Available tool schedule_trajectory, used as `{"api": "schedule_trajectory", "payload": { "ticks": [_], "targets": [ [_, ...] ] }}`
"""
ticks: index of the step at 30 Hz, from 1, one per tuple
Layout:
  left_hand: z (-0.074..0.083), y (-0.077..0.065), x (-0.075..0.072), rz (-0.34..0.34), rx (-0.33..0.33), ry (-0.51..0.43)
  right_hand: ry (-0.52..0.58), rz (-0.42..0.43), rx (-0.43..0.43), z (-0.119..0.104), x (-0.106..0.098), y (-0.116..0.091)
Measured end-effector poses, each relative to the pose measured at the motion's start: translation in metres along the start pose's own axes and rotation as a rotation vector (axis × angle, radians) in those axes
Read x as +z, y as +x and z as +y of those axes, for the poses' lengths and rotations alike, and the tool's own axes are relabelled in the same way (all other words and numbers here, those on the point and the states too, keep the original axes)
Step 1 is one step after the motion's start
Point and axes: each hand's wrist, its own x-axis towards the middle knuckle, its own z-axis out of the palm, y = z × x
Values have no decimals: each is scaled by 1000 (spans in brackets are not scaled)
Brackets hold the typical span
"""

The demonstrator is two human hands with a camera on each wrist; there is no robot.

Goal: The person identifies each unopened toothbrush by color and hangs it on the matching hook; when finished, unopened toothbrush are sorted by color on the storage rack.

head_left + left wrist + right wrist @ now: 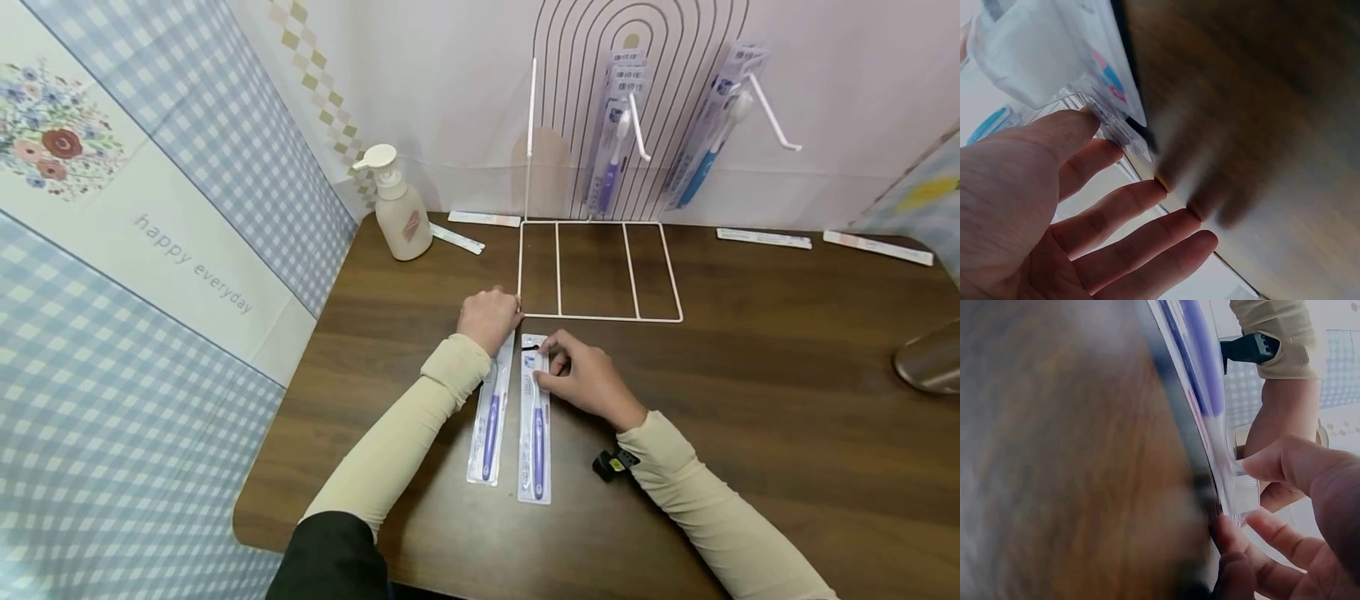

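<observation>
Two packaged toothbrushes with purple handles lie side by side on the wooden table. My left hand point(489, 320) is at the top end of the left toothbrush pack point(490, 433). In the left wrist view, thumb and index finger pinch the pack's clear plastic end point(1129, 131), while the other fingers point(1141, 250) spread with their tips at the tabletop. My right hand point(588, 379) pinches the right toothbrush pack point(535, 450) near its top. The right wrist view has the thumb point(1272, 464) on its clear cover point(1225, 456) and fingertips at its edge.
Ahead stands a white wire rack point(600, 317), with more toothbrush packs point(618, 133) hanging from its hooks. A pump bottle point(403, 212) is at the back left. Paper strips point(763, 239) lie along the wall. A metal cylinder point(933, 358) is at the right.
</observation>
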Motion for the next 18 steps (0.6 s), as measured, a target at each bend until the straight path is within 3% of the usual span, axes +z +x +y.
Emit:
{"api": "schedule_trajectory", "payload": {
  "ticks": [10, 14, 18],
  "targets": [
    [0, -2, 1, 2, 7, -13, 8, 86, -14, -11, -18, -1],
    [-1, -2, 1, 21, 15, -16, -17, 176, -53, -21, -34, -1],
    [-2, -1, 1, 29, 18, -13, -33, 317, -150, -35, -55, -2]
  ]
}}
